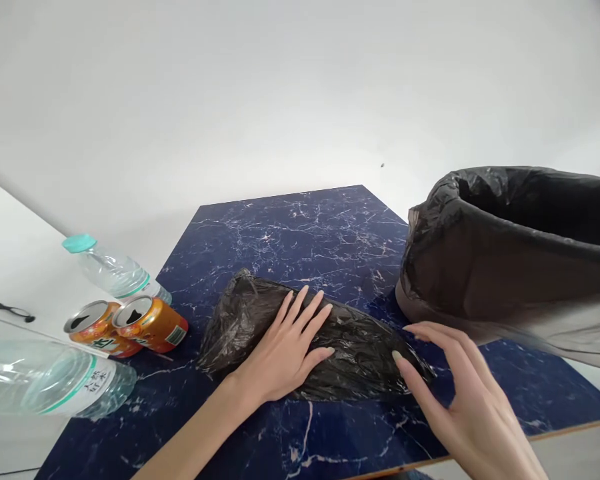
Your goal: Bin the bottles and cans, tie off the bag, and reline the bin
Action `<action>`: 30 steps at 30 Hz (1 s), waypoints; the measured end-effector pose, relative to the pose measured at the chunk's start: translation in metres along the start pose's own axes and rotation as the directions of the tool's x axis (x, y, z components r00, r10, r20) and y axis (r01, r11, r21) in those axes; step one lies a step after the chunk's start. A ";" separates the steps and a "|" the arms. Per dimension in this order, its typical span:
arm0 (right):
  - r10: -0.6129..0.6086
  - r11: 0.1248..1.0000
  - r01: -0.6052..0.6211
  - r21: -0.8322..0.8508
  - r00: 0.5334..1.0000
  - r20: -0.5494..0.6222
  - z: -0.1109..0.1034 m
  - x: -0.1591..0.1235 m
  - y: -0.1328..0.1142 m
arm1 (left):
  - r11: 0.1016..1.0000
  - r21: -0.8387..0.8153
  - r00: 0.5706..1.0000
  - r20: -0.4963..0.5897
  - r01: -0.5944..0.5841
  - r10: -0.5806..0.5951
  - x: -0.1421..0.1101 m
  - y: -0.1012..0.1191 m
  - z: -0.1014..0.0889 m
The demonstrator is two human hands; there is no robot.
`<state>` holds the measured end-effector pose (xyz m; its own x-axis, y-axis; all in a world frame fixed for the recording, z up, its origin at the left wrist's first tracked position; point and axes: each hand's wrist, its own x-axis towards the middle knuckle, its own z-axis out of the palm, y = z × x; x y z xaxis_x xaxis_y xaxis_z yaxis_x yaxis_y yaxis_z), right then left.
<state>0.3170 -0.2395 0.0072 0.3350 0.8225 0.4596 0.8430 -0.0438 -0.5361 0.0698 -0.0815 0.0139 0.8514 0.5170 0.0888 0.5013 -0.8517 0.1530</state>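
The left hand [285,353] lies spread on the crumpled bag [365,350]. At the bag's right end, the right hand [470,403] curves, thumb and fingers apart.

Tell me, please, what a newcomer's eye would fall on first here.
Probably the large black-lined bin, on the right of the blue marbled table. Next would come the crumpled black plastic in the middle, with the left hand spread over it and the right hand near its right end. Two orange cans add colour at the left.
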 end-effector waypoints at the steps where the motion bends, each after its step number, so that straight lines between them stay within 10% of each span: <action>1: -0.100 0.995 0.100 -0.021 0.995 -0.021 -0.003 -0.001 -0.009 | 1.000 -0.006 1.000 0.011 -0.007 0.007 0.002 -0.003 -0.001; 7: -0.493 0.839 0.525 -0.141 0.844 0.211 0.021 0.009 -0.032 | 0.999 -0.019 0.999 0.023 -0.035 0.035 0.012 -0.009 -0.004; 14: -0.389 0.845 0.482 -0.232 0.852 0.350 0.066 0.006 0.000 | 0.997 -0.073 0.999 0.043 0.010 -0.007 0.016 -0.038 0.001; 30: -0.373 0.848 0.497 -0.185 0.808 0.456 0.063 0.016 0.013 | 0.960 0.064 0.960 0.047 0.274 -0.278 -0.003 -0.139 -0.001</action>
<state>0.3068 -0.1912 -0.0376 -0.2361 0.9395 0.2484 0.9592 0.2662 -0.0952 -0.0032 0.0357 -0.0062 0.6851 0.7284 -0.0037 0.7244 -0.6808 0.1086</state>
